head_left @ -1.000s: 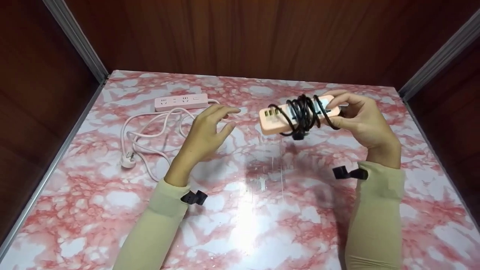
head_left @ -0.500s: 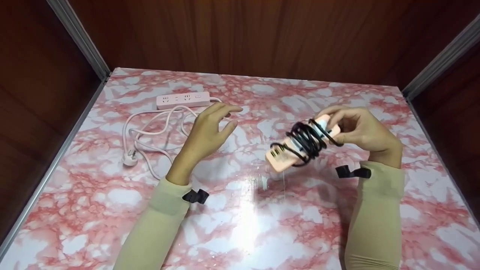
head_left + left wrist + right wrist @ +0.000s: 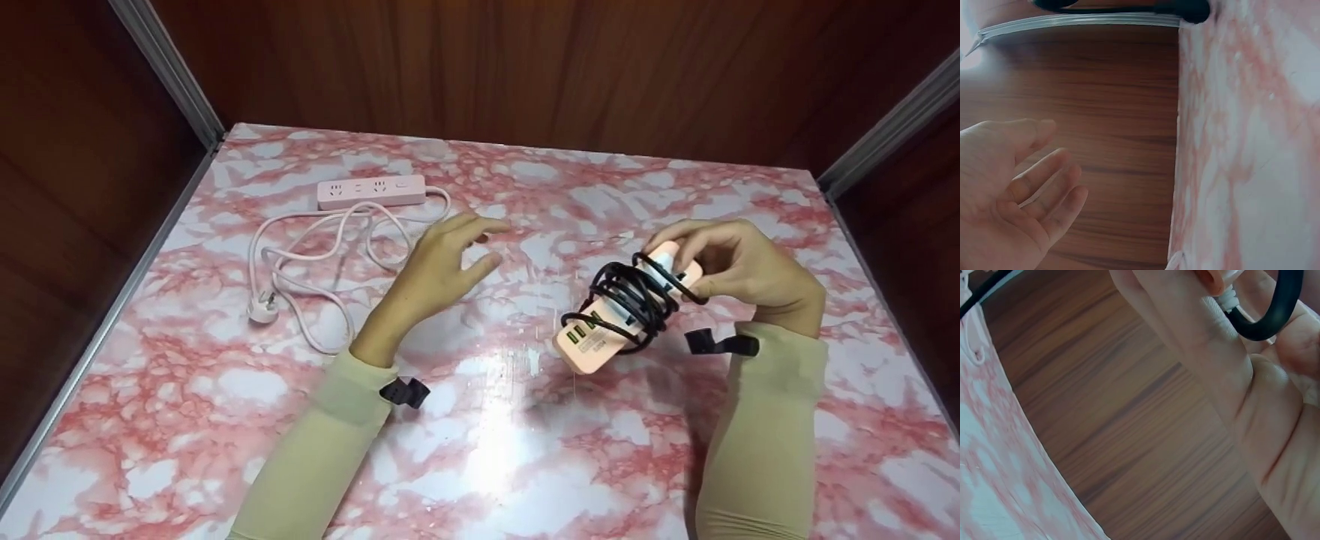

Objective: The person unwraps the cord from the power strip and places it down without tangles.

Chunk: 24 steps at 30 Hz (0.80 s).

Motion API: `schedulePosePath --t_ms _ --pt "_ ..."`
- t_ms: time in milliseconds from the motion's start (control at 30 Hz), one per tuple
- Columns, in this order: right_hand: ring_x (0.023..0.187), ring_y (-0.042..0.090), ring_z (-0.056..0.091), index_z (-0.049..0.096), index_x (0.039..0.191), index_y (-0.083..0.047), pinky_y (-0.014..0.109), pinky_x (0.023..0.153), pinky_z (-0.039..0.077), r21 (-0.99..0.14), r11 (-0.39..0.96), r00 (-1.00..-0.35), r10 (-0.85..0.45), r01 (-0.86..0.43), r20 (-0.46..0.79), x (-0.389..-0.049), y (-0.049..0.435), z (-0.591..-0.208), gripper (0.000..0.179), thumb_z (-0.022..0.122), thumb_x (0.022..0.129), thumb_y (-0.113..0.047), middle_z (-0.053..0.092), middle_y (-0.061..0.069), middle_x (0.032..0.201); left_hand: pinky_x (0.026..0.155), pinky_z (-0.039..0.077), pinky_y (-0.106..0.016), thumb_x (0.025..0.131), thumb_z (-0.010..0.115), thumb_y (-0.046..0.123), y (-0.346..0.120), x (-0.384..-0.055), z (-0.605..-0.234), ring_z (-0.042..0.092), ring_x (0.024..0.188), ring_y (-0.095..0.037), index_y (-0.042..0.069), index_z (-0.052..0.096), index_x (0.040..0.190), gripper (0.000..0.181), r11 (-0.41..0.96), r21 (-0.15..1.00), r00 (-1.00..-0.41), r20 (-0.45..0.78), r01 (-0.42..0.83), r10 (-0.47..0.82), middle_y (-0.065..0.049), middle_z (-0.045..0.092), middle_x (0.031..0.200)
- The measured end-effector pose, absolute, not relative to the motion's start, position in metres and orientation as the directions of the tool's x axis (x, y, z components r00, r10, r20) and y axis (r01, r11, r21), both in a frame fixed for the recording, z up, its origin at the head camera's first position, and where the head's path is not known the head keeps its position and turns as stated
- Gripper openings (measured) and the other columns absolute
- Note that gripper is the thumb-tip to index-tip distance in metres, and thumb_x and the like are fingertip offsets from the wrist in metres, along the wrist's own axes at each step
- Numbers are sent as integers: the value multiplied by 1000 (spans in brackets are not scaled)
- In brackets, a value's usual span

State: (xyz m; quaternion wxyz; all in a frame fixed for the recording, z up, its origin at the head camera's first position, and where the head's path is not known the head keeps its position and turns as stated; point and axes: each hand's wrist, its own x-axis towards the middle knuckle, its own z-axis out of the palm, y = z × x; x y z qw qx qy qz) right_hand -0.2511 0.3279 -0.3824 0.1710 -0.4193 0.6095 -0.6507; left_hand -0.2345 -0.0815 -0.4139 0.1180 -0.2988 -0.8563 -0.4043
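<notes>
- Where the pale cord (image 3: 301, 259) ends at far left, a plug (image 3: 262, 307) lies on the table (image 3: 570, 465), pins showing.
- Next is the pink strip (image 3: 371, 193), flat on the table with its sockets up. Its cord lies in loose loops beside it, not wound round it; I judge this strip fully unwrapped, and neither hand holds it.
- The left hand (image 3: 442, 262) holds nothing, its thumb and fingers apart. It appears raised near the loops, well apart from the other hand.
- Right of it, across a gap, is the peach strip (image 3: 589, 351), held up off the table and slanted, with the end bearing 3 USB ports lower and nearer the left hand.
- Round that strip the black cord (image 3: 630, 300) sits in several uneven turns, some slack. My judgement of progress: lifting is done, setting down is not, and most of the cord seems to be on the strip. Whether turns are being added or removed, 1 moment cannot tell.
- The right hand (image 3: 742, 266) pinches the upper end of the peach strip between thumb and fingers, close against the last black loop.
</notes>
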Motion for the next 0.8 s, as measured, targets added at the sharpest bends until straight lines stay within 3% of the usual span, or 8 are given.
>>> schedulePosePath --t_ms 233,500,633,800 --pt "127 32 62 70 98 14 28 90 60 -951 -138 -585 -761 -277 281 -255 313 -383 23 68 82 30 65 25 137 102 52 -36 100 76 18 -78 -234 -417 66 118 -21 15 69 140 41 473 656 -803 402 588 441 -1 70 132" --pt "130 33 63 71 101 14 30 94 60 -956 -162 -548 -791 -244 273 -257 312 -386 22 69 84 28 66 27 138 103 52 -33 100 77 20 -73 -234 -416 67 118 -21 13 69 140 41 439 679 -794 379 588 475 -4 70 135" --pt "130 31 64 72 102 15 27 83 62 -964 -142 -578 -777 -223 248 -254 312 -384 26 64 84 32 67 26 137 103 53 -31 100 77 24 -70 -233 -417 68 119 -20 14 69 140 41 448 672 -788 360 590 499 -2 69 137" --pt "113 24 71 72 99 16 25 70 62 -967 -104 -648 -724 -234 235 -253 310 -383 26 62 83 34 70 22 131 103 53 -32 100 77 24 -71 -233 -419 68 119 -22 16 68 140 42 452 672 -792 357 586 496 -1 69 137"
